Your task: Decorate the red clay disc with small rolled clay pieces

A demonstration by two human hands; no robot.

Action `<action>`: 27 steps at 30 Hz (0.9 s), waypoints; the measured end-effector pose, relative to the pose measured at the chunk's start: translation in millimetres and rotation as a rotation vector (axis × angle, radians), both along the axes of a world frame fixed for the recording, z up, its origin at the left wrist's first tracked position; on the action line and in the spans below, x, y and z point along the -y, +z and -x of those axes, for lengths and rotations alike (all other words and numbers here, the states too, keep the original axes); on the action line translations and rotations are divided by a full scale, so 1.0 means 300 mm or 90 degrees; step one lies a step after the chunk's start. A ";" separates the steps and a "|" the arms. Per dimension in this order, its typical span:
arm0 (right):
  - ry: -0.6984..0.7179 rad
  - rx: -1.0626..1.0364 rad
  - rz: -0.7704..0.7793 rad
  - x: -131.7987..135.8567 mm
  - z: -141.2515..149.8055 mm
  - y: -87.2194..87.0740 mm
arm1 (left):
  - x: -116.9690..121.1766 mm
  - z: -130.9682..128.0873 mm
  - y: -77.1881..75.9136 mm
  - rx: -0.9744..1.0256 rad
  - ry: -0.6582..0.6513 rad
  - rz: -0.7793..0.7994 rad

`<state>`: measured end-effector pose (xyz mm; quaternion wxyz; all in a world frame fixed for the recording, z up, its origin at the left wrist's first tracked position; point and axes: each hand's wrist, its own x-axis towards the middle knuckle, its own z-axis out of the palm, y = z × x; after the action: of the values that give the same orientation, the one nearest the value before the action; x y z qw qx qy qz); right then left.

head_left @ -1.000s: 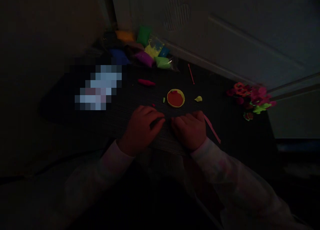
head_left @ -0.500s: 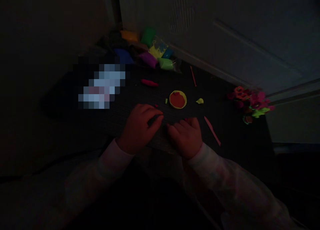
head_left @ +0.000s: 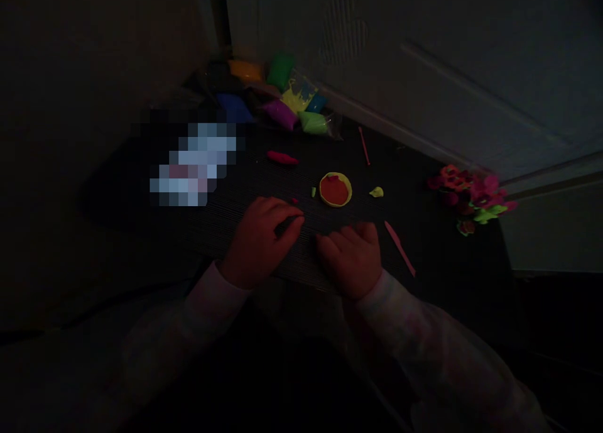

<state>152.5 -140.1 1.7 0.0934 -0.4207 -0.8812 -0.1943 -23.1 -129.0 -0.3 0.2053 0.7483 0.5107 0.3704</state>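
Note:
In the dim light my left hand (head_left: 261, 241) is over the near part of the dark table, thumb and forefinger tips brought together in a pinch. Whatever may be between them is too dark to make out. To its right, my right hand (head_left: 353, 257) is curled with its fingers folded in, so anything inside is hidden. Just beyond both hands lies a small round clay piece (head_left: 335, 190), orange-red with a yellow rim and a pink bit on it. A tiny pink crumb (head_left: 294, 200) and a small green clay bit (head_left: 313, 192) are close to my left fingers.
A pink plastic knife (head_left: 400, 249) lies right of my right hand. Farther off are a yellow clay lump (head_left: 376, 192), a thin pink stick (head_left: 364, 146) and a pink clay roll (head_left: 282, 158). Coloured clay packets (head_left: 279, 114) are at the back, clay flowers (head_left: 485, 192) at the right.
My left hand's fingertips have shifted slightly left, away from my right hand. A pink speck seen at my right fingers before no longer shows.

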 end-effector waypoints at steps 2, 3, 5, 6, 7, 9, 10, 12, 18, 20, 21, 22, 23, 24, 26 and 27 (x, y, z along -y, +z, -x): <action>0.000 0.000 0.001 -0.001 0.002 0.000 | -0.002 0.002 -0.003 0.003 0.004 -0.005; -0.009 -0.002 -0.002 -0.001 0.003 0.001 | -0.002 0.003 -0.004 0.003 0.007 -0.006; -0.021 -0.006 -0.006 -0.001 0.005 0.002 | -0.003 0.004 -0.005 0.002 0.014 -0.001; -0.017 -0.006 -0.003 0.000 0.006 0.003 | -0.003 0.004 -0.006 0.001 0.018 0.002; -0.009 -0.005 0.000 0.001 0.007 0.003 | -0.003 0.004 -0.006 0.001 0.020 0.003; -0.005 -0.006 0.002 0.002 0.006 0.003 | -0.003 0.003 -0.006 0.004 0.020 0.002; -0.015 -0.009 -0.002 0.002 0.005 0.003 | -0.003 0.003 -0.005 0.005 0.020 0.000; -0.038 -0.014 -0.010 0.001 0.003 0.001 | -0.002 0.003 -0.003 0.001 0.020 0.000; -0.017 -0.011 0.001 0.002 0.002 0.000 | -0.002 0.004 0.003 -0.025 0.019 0.002; -0.031 -0.016 -0.004 0.002 0.001 0.000 | -0.002 0.004 0.004 -0.032 0.017 0.009; -0.031 -0.018 -0.004 0.003 0.003 -0.001 | -0.001 0.004 0.004 -0.034 0.018 0.011; -0.023 -0.018 0.000 0.005 0.005 -0.003 | -0.001 0.004 0.003 -0.033 0.019 0.012; -0.013 -0.018 0.005 0.006 0.007 -0.005 | -0.001 0.004 0.002 -0.032 0.020 0.010; -0.005 -0.018 0.009 0.006 0.010 -0.007 | -0.001 0.004 0.002 -0.031 0.021 0.007; -0.010 -0.025 0.009 0.003 0.012 -0.004 | -0.001 0.005 0.000 -0.032 0.018 0.003; -0.021 -0.032 0.006 -0.001 0.010 0.001 | -0.001 0.006 -0.001 -0.035 0.016 0.004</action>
<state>149.5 -139.7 1.9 0.1101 -0.4406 -0.8723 -0.1812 -24.9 -128.7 -0.6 0.1890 0.7509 0.5266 0.3509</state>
